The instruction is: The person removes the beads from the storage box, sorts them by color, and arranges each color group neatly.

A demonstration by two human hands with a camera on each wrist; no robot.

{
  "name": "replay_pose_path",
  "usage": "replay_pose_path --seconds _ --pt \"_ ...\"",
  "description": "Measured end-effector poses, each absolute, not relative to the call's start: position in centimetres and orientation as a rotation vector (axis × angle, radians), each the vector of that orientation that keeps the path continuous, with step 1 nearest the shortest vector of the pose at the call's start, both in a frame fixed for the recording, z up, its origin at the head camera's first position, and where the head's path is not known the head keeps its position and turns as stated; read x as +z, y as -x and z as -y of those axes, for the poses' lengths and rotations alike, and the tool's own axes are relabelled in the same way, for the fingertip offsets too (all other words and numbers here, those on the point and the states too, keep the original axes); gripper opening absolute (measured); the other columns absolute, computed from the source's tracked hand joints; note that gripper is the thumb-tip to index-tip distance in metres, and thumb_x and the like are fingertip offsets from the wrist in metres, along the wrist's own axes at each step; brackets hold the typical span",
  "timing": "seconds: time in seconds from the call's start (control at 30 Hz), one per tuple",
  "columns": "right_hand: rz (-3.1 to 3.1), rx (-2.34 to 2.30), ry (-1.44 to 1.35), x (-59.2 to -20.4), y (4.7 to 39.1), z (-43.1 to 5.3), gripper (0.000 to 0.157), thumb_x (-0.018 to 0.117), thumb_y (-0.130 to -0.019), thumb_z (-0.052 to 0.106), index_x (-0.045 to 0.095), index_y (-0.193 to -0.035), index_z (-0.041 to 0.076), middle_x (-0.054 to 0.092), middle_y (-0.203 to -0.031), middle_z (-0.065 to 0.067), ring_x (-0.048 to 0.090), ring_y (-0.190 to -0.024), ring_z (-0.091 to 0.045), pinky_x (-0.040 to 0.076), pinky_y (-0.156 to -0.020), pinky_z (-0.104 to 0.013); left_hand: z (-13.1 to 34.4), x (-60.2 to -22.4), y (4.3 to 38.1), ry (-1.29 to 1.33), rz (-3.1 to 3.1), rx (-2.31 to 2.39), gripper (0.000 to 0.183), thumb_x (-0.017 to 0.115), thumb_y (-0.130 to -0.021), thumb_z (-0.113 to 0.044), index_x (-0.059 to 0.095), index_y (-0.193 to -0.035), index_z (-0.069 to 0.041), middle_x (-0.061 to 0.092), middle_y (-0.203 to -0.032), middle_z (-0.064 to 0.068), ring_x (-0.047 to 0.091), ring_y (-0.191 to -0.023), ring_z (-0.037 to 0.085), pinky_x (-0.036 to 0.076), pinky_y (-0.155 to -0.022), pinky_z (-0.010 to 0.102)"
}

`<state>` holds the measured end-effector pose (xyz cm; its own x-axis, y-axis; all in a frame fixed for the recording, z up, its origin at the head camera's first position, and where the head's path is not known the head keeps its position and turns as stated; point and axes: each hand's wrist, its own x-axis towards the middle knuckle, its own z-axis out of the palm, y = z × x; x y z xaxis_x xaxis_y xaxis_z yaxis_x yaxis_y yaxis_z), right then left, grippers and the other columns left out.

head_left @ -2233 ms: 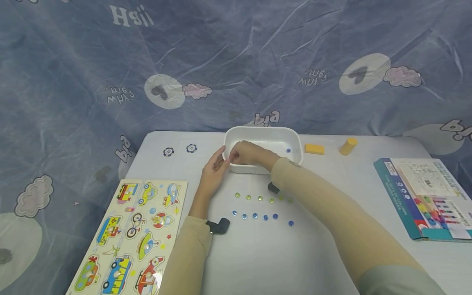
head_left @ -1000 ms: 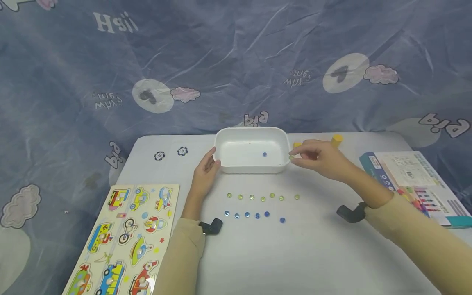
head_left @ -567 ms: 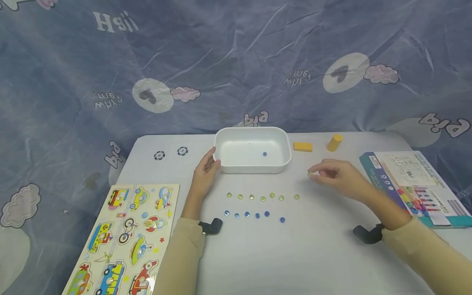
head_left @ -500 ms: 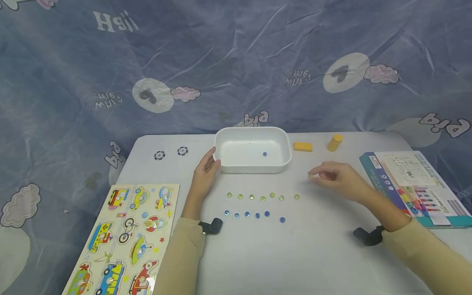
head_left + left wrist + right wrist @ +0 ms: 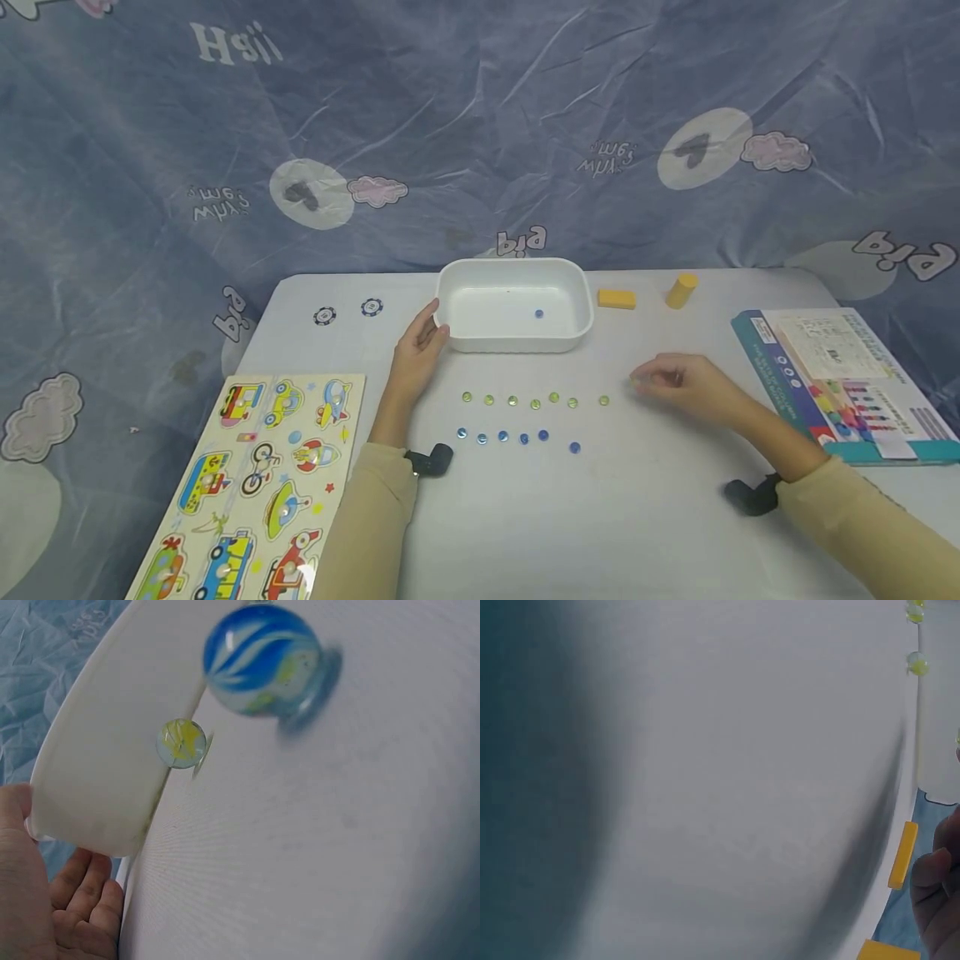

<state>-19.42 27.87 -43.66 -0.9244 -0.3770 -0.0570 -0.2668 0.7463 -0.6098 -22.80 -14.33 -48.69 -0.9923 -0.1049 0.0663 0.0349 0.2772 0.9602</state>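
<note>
My left hand holds the left end of a white plastic tub, thumb at the rim and fingers around the side. One blue marble lies inside the tub. Right of the row's last yellow-green marble, my right hand pinches another yellow-green marble between thumb and fingertips, low over the table. The row of yellow-green marbles runs in front of the tub, with a row of blue marbles nearer me. In the left wrist view a blue-swirled marble looms close.
A wooden picture puzzle board lies at the left, with two poker chips behind it. Right of the tub are a yellow block and an upright yellow cylinder. A flat game box lies far right.
My right hand has come out of the tub with a yellow-green marble, then moved right and down toward the right end of the yellow-green row. The left hand stays on the tub.
</note>
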Motion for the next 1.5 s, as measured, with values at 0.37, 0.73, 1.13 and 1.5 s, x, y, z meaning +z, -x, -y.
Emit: replay_pose_path --seconds 0.37,0.73,1.13,1.5 --pt "-2.708 -0.883 0.464 -44.5 19.4 -27.7 0.026 0.069 -0.082 0.046 0.071 -0.1 0.028 0.067 -0.087 0.008 0.055 -0.079 -0.01 0.047 -0.064 -0.019 14.4 -48.7 22.8 -0.071 2.423 -1.803 0.051 0.051 -0.088 -0.06 0.036 -0.136 -0.052 0.04 -0.149 -0.003 0.045 -0.134 0.016 0.044 -0.108 0.03" --pt "-2.698 -0.855 0.459 -44.8 19.5 -27.6 0.024 0.071 -0.081 0.044 0.071 -0.099 0.028 0.069 -0.093 0.009 0.055 -0.081 -0.009 0.048 -0.066 -0.016 14.4 -48.7 22.9 -0.066 2.416 -1.808 0.05 0.051 -0.087 -0.061 0.036 -0.135 -0.053 0.039 -0.15 -0.003 0.044 -0.134 0.014 0.043 -0.108 0.027" --pt "-2.696 -0.83 0.43 -44.9 19.3 -27.4 0.022 0.071 -0.082 0.041 0.071 -0.099 0.027 0.07 -0.096 0.007 0.057 -0.083 -0.012 0.05 -0.069 -0.017 14.4 -48.7 22.8 -0.091 2.425 -1.804 0.049 0.052 -0.089 -0.058 0.036 -0.134 -0.054 0.04 -0.15 -0.002 0.044 -0.134 0.014 0.044 -0.108 0.028" --pt "-2.783 -0.892 0.578 -42.7 20.0 -26.9 0.024 0.07 -0.084 0.038 0.071 -0.104 0.024 0.057 -0.077 0.005 0.051 -0.072 -0.01 0.047 -0.058 -0.02 14.3 -48.6 22.8 -0.078 2.412 -1.829 0.047 0.054 -0.09 -0.054 0.037 -0.134 -0.053 0.041 -0.149 0.0 0.045 -0.133 0.016 0.044 -0.108 0.03"
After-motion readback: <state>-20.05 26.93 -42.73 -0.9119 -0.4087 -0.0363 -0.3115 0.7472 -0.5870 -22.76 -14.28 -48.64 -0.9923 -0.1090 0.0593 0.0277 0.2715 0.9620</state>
